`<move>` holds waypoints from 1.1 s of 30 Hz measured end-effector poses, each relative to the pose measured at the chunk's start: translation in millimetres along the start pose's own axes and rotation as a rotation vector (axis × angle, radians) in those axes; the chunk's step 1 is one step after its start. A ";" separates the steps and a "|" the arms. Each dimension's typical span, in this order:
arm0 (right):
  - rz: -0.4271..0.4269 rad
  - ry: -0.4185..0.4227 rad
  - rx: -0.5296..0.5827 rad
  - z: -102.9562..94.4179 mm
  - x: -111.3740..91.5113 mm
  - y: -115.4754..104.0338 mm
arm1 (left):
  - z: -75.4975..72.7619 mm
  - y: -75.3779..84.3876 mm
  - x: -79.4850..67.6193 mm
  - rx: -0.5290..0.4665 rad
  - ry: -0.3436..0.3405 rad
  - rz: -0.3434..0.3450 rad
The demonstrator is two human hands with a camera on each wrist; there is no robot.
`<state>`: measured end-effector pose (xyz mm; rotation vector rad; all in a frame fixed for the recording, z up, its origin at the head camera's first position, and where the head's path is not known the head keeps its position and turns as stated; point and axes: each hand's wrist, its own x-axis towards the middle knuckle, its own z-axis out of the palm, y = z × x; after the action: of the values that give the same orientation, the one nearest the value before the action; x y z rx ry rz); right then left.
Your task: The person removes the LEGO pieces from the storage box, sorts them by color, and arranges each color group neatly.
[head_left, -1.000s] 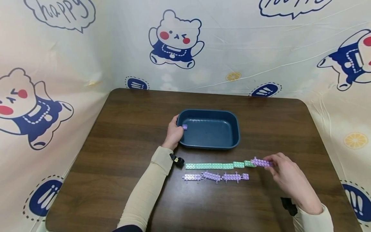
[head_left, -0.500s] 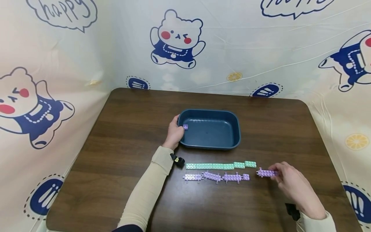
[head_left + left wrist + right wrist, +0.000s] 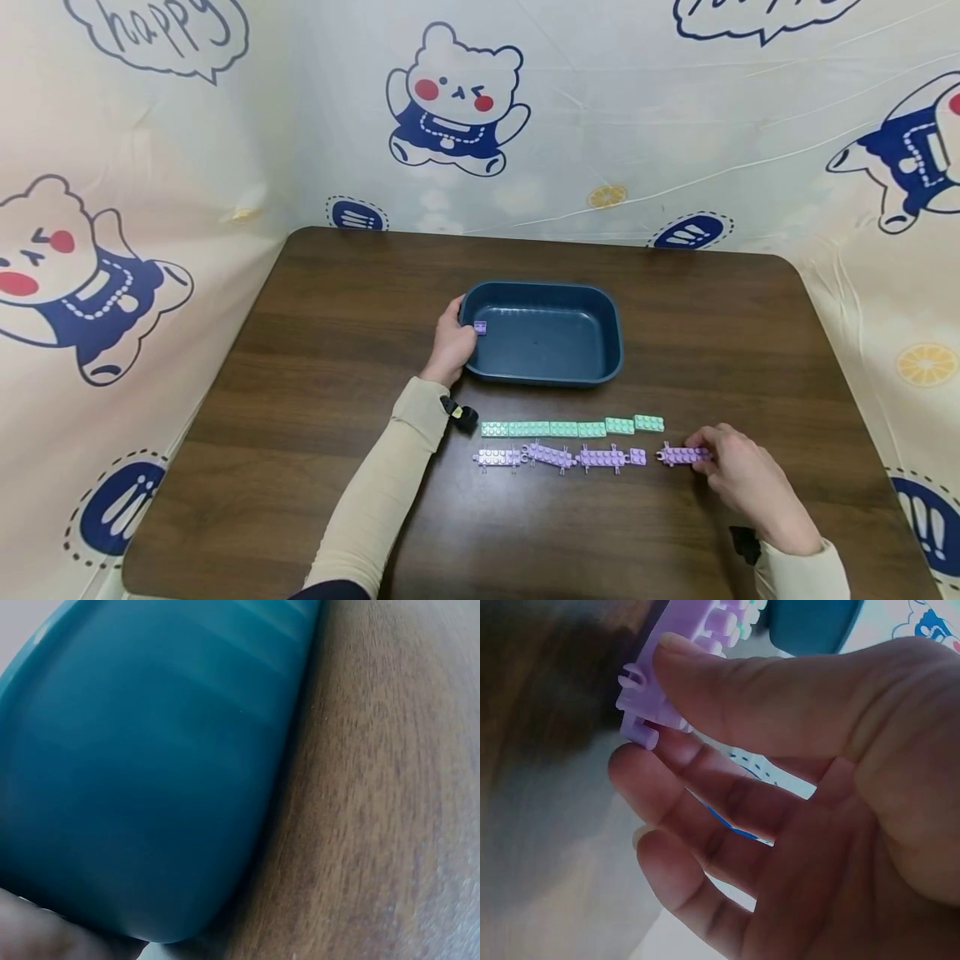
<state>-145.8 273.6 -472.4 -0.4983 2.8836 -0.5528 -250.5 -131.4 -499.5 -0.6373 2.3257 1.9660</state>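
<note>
My left hand [image 3: 452,343] grips the left end of a dark blue plastic bin [image 3: 546,379], thumb over the rim. A small purple block [image 3: 481,328] shows inside beside the thumb tip; whether the thumb touches it I cannot tell. Between thumb and fingers, my right hand [image 3: 746,479] pinches a purple studded building brick [image 3: 681,455] with small side pegs, low over the table. The right wrist view shows the thumb pressed on this brick [image 3: 679,652]. Left of it lies a row of purple bricks [image 3: 600,458], ending in a small square one [image 3: 637,457].
Behind the purple row runs a line of green studded bricks [image 3: 562,430], its right end stepped slightly back. The brown wooden table [image 3: 360,292] stands against a printed cloth backdrop [image 3: 585,100].
My right hand has brought the purple brick from the green row's right end toward the front, then slightly left, in line with the purple row. My left hand stays on the bin.
</note>
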 end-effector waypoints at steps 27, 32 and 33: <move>-0.037 0.018 0.016 5.0 6.7 0.0 | 0.9 -0.9 0.9 -0.004 0.002 0.003; -0.030 0.016 0.012 6.6 6.3 0.2 | 1.1 -1.2 1.2 -0.002 0.005 0.002; -0.028 0.013 0.013 6.8 6.2 0.1 | 1.2 -1.2 1.2 -0.003 0.005 0.003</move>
<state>-150.1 269.3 -479.3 -0.5353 2.8875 -0.5799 -251.5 -130.8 -501.2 -0.6395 2.3286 1.9716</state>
